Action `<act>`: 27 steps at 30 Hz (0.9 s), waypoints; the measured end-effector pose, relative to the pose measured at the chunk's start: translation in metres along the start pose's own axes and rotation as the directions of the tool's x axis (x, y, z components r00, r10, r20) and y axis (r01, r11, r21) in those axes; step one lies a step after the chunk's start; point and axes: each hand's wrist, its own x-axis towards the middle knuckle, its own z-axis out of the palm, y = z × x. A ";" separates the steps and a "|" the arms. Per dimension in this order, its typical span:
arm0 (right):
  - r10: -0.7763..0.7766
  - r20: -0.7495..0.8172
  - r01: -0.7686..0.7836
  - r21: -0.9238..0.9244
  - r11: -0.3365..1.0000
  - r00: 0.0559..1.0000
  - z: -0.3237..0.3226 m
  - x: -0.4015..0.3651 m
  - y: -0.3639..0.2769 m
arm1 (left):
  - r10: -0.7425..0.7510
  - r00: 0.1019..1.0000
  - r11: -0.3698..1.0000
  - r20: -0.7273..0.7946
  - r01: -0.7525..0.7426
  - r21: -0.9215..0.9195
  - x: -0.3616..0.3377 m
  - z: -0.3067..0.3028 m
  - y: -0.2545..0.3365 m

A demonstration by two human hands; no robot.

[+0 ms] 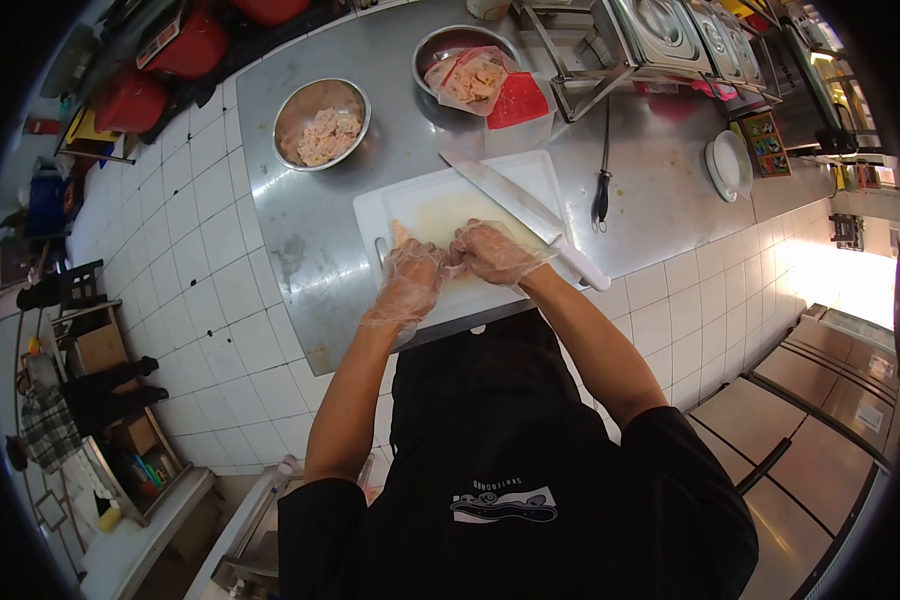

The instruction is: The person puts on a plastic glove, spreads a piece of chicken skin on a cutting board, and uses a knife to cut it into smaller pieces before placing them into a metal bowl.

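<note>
Both my hands wear clear plastic gloves and meet over the white cutting board. My left hand is closed, fingers bent, on a piece of raw chicken whose pale orange end shows above the knuckles. My right hand is also closed, pinching the pink edge of the meat between the two hands; most of it is hidden. Beside the right hand, a large knife with a white handle lies diagonally across the board, its handle past the board's edge. A wet, yellowish smear marks the board's middle.
On the steel table stand a metal bowl of chopped raw meat and another bowl holding a red-and-clear bag of meat. A sharpening steel, white plates and a metal rack are to the right. Someone in a plaid shirt is far left.
</note>
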 end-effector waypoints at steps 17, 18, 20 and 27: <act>0.154 0.091 -0.161 0.824 0.543 0.984 -0.027 -0.044 -0.018 | -0.254 0.949 0.783 0.185 0.314 -0.537 0.010 -0.039 0.016; 0.165 0.088 -0.161 0.847 0.507 0.982 -0.026 -0.048 -0.017 | -0.289 0.933 0.729 0.213 0.359 -0.583 0.009 -0.040 0.020; 0.255 0.106 -0.235 0.800 0.552 0.961 -0.022 -0.060 -0.018 | -0.340 0.906 0.611 0.251 0.416 -0.674 0.003 -0.034 0.020; 0.384 0.130 -0.214 0.959 0.185 0.914 0.006 -0.089 -0.018 | -0.340 0.890 0.248 0.303 0.395 -0.884 -0.013 0.006 0.013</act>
